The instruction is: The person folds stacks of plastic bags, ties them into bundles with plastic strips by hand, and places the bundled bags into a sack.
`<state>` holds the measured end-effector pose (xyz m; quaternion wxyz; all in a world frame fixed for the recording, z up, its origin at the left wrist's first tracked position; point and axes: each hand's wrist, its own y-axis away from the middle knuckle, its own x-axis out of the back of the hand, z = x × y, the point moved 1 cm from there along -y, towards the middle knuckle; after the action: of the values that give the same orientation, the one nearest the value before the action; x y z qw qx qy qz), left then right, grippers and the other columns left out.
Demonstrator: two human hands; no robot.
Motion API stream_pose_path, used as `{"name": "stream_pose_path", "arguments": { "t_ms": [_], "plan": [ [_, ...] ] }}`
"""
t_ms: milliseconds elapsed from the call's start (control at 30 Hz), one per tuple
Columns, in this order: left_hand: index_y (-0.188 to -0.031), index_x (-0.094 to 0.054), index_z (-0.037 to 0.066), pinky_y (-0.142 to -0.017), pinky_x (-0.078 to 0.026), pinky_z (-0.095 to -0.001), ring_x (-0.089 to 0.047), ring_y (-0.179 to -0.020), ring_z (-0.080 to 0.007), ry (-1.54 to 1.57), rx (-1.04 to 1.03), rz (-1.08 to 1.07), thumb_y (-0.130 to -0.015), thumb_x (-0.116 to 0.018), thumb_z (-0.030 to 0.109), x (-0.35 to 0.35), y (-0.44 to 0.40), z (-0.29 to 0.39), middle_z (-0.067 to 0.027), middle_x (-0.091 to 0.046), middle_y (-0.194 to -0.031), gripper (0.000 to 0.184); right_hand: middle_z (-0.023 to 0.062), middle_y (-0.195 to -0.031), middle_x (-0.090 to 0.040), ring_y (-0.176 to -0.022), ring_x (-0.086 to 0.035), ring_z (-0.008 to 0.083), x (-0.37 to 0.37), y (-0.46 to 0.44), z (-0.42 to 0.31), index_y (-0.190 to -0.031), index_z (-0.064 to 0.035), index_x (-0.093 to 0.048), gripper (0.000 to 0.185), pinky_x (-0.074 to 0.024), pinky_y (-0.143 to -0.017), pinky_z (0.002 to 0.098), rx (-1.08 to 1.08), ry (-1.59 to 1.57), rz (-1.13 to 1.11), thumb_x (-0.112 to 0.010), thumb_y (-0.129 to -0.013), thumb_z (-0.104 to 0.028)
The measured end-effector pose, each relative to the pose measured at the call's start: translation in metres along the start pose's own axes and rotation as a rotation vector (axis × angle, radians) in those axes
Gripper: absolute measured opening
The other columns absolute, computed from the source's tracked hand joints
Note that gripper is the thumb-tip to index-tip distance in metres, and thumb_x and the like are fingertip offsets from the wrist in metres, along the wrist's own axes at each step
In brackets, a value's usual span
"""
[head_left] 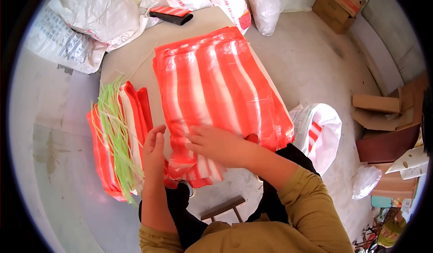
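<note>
A thick stack of red-and-white striped plastic bags [212,86] lies on a beige board, its near edge crumpled and hanging towards my lap. My right hand [214,144] rests on the lower part of the stack, fingers stretched out to the left. Just left of the stack my left hand [154,147] is raised with its fingers apart, holding nothing. Beside it on the left, a folded striped bundle [103,158] has thin green strips [115,131] lying across it.
Full white sacks [97,13] stand behind the board [131,59]. A dark roll with a striped piece [171,15] lies at its far edge. An open white sack [327,131] stands at the right. Cardboard boxes [336,7] are farther back, and a wooden stool [223,208] is below.
</note>
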<state>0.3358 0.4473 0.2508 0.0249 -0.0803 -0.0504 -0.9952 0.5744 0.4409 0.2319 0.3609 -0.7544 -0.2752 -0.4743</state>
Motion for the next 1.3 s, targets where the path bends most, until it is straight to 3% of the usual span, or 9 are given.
{"name": "stream_pose_path", "arguments": {
  "t_ms": [67, 100, 233, 400, 533, 633, 733, 1233, 1300],
  "plan": [
    [-0.135, -0.063, 0.003, -0.105, -0.045, -0.035, -0.058, -0.129, -0.0202, -0.114, -0.129, -0.096, -0.107, -0.055, 0.021, -0.014, 0.002, 0.008, -0.0084, -0.064, -0.136, 0.034, 0.0108, -0.154, -0.051, -0.149, -0.038, 0.0339, 0.045, 0.001, 0.005, -0.14, -0.01, -0.06, 0.047, -0.0268, -0.125, 0.0495, -0.069, -0.15, -0.158, -0.063, -0.094, -0.021],
    [-0.137, -0.06, 0.0, -0.113, -0.042, -0.0394, -0.055, -0.135, -0.0293, -0.233, -0.264, -0.155, -0.104, -0.056, 0.014, -0.019, -0.001, 0.006, -0.0124, -0.062, -0.142, 0.037, 0.01, -0.157, -0.048, -0.15, -0.036, 0.0341, 0.061, 0.002, 0.012, -0.142, -0.0106, -0.059, 0.048, -0.0258, -0.125, 0.0507, -0.102, -0.224, -0.238, -0.063, -0.095, -0.023],
    [-0.144, -0.056, 0.0, -0.121, -0.034, -0.0465, -0.038, -0.15, -0.0399, -0.629, -0.557, -0.324, -0.097, -0.058, 0.01, -0.053, -0.005, 0.02, -0.0177, -0.049, -0.156, 0.047, 0.0062, -0.162, -0.042, -0.151, -0.035, 0.0318, 0.06, 0.015, 0.046, -0.146, -0.0134, -0.055, 0.052, -0.024, -0.126, 0.0515, -0.307, 0.121, 0.077, -0.063, -0.097, -0.029],
    [-0.154, -0.045, 0.004, -0.125, -0.026, -0.0497, -0.027, -0.155, -0.0395, -0.86, -0.53, -0.373, -0.096, -0.061, 0.018, -0.083, -0.009, 0.022, -0.0172, -0.037, -0.164, 0.062, 0.0055, -0.164, -0.039, -0.154, -0.029, 0.029, 0.03, 0.011, 0.075, -0.148, -0.015, -0.053, 0.053, -0.0206, -0.127, 0.0504, -0.379, 0.123, 0.043, -0.061, -0.098, -0.031],
    [-0.157, -0.04, 0.006, -0.124, -0.024, -0.0548, -0.026, -0.155, -0.0418, -1.041, -0.518, -0.372, -0.093, -0.065, 0.028, -0.093, -0.009, 0.019, -0.0182, -0.033, -0.166, 0.073, 0.009, -0.155, -0.051, -0.146, -0.042, 0.0307, 0.052, 0.014, 0.089, -0.148, -0.0124, -0.053, 0.053, -0.0302, -0.123, 0.047, -0.459, 0.049, 0.023, -0.06, -0.099, -0.032],
    [-0.159, -0.037, 0.009, -0.126, -0.022, -0.0532, -0.022, -0.157, -0.0373, -1.055, -0.472, -0.375, -0.085, -0.077, 0.025, -0.095, -0.005, 0.023, -0.0157, -0.03, -0.168, 0.086, 0.0131, -0.145, -0.059, -0.136, -0.053, 0.0342, 0.081, 0.043, 0.103, -0.148, -0.0092, -0.052, 0.054, -0.0412, -0.114, 0.0445, -0.797, -0.13, 0.363, -0.059, -0.101, -0.033],
    [-0.157, -0.041, 0.01, -0.125, -0.024, -0.0546, -0.024, -0.157, -0.0368, -1.016, -0.552, -0.332, -0.076, -0.085, 0.023, -0.1, 0.002, 0.037, -0.0146, -0.03, -0.168, 0.093, 0.0144, -0.144, -0.058, -0.13, -0.056, 0.036, 0.101, 0.084, 0.114, -0.141, -0.0087, -0.058, 0.05, -0.0451, -0.11, 0.0453, -1.047, -0.168, 0.345, -0.061, -0.1, -0.037],
    [-0.151, -0.049, 0.013, -0.122, -0.029, -0.0568, -0.029, -0.154, -0.0359, -1.114, -0.723, -0.401, -0.07, -0.087, 0.017, -0.139, 0.02, 0.038, -0.0122, -0.035, -0.165, 0.09, 0.0224, -0.133, -0.064, -0.124, -0.061, 0.0291, 0.085, 0.141, 0.122, -0.165, -0.0145, -0.023, 0.09, -0.0457, -0.107, 0.0381, -1.053, -0.693, 0.274, -0.071, -0.093, -0.036],
    [-0.15, -0.05, 0.013, -0.122, -0.03, -0.0561, -0.03, -0.154, -0.037, -1.093, -0.713, -0.448, -0.073, -0.085, 0.016, -0.144, 0.021, 0.038, -0.012, -0.036, -0.165, 0.085, 0.0232, -0.135, -0.062, -0.127, -0.06, 0.0289, 0.107, 0.131, 0.103, -0.166, -0.0139, -0.016, 0.097, -0.0448, -0.108, 0.0367, -1.081, -0.691, 0.089, -0.073, -0.089, -0.032]
  ]
}}
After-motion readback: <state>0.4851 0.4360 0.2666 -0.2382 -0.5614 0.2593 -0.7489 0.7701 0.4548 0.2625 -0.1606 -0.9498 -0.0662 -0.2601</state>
